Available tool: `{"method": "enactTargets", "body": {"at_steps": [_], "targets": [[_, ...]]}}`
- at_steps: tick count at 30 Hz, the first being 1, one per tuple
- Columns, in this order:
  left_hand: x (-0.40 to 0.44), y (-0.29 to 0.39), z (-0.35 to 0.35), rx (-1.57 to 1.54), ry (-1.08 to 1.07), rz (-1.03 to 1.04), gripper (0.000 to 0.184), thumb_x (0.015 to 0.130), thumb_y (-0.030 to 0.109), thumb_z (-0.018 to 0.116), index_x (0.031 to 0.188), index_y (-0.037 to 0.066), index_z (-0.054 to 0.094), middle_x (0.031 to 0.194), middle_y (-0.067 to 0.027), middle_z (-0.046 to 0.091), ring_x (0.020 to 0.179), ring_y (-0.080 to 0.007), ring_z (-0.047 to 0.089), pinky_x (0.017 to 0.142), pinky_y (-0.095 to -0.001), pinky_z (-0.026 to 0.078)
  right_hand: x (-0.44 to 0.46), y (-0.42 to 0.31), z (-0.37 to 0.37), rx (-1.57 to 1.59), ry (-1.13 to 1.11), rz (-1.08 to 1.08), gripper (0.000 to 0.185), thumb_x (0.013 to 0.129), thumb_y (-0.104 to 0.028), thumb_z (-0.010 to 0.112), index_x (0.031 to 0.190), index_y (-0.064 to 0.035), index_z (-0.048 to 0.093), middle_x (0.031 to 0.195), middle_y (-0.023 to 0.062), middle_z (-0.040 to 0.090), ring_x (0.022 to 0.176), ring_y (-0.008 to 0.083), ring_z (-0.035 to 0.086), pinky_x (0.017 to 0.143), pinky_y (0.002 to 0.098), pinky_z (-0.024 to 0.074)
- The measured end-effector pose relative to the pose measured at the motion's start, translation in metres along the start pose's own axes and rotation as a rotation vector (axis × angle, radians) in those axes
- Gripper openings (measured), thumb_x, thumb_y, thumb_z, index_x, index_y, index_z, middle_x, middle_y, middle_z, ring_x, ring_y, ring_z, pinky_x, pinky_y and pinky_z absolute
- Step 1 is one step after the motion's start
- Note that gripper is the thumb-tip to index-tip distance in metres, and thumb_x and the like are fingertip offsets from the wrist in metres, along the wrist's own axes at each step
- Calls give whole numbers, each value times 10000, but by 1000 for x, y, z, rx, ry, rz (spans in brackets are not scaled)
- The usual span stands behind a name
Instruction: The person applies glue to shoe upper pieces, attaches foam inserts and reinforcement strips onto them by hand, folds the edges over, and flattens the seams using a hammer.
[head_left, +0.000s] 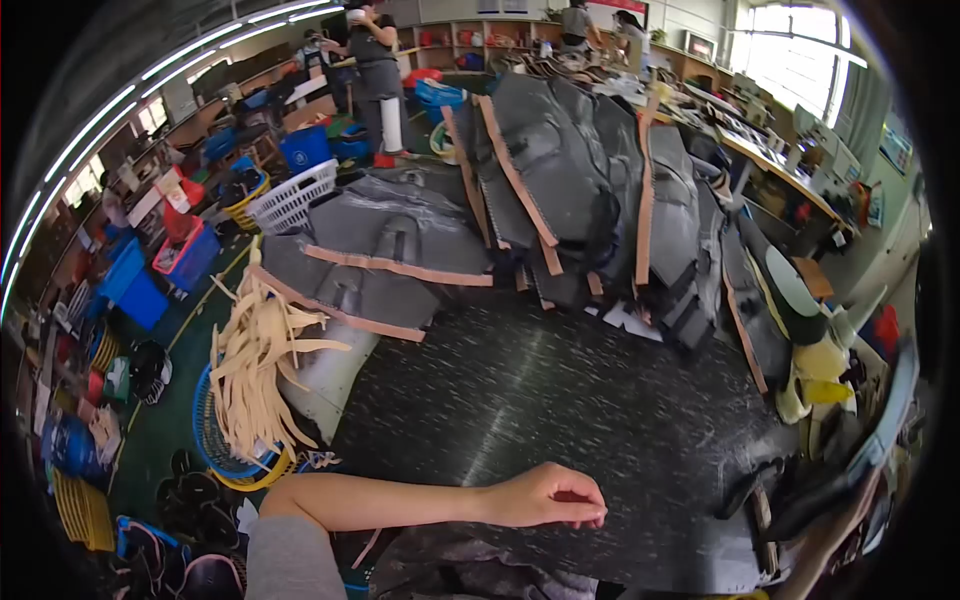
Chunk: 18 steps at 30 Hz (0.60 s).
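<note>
My left hand (552, 496) reaches in from the left, over the near part of a black speckled tabletop (480, 400). Its fingers are loosely curled closed, and nothing shows in them. Beyond it lie piled dark grey moulded sheets (565, 150), with tan strips (645, 200) along their edges. More grey sheets (400, 225) overlap at the table's left side. Dark crumpled cloth (480, 565) lies below my forearm. My right hand is out of view.
Pale strips (262, 360) hang over a blue basket (207, 425) on the left. A white crate (292, 197) and blue bins (135, 285) stand on the floor. A person (376, 75) stands at the back; others are farther off. Dark bars (775, 500) lie at the right edge.
</note>
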<state>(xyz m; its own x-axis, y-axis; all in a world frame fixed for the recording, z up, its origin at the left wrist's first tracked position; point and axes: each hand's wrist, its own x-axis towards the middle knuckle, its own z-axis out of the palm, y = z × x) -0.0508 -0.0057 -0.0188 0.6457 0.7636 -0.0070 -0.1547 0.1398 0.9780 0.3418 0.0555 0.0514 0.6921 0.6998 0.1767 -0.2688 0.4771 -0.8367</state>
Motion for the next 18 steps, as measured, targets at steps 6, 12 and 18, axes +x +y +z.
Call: {"method": "enactTargets", "body": {"at_steps": [6,12,18], "targets": [[-16,-3,-61,691,485,160,119,956,154,672,983,59,737,967,-29,701,893,-151,638,763,-295,485,294,86,-244,-625,-316,-452,429,956,-121,628,1366,-16,557,1407,135,516,1268,265,527,1052,360,428],[-41,139,-267,1923,1031,216,229,867,180,690,1072,78,696,1032,-122,690,989,-303,603,860,-434,415,194,44,-159,-1380,-484,-937,415,936,-72,640,1339,-11,563,1402,146,513,1231,273,551,1012,359,459],[-74,166,-287,1359,782,67,272,700,66,808,935,15,680,815,-50,597,761,-161,555,711,-292,460,-3,-2,-63,-1565,-876,-326,421,800,-25,724,1196,4,584,1156,175,563,983,376,606,846,429,499]]}}
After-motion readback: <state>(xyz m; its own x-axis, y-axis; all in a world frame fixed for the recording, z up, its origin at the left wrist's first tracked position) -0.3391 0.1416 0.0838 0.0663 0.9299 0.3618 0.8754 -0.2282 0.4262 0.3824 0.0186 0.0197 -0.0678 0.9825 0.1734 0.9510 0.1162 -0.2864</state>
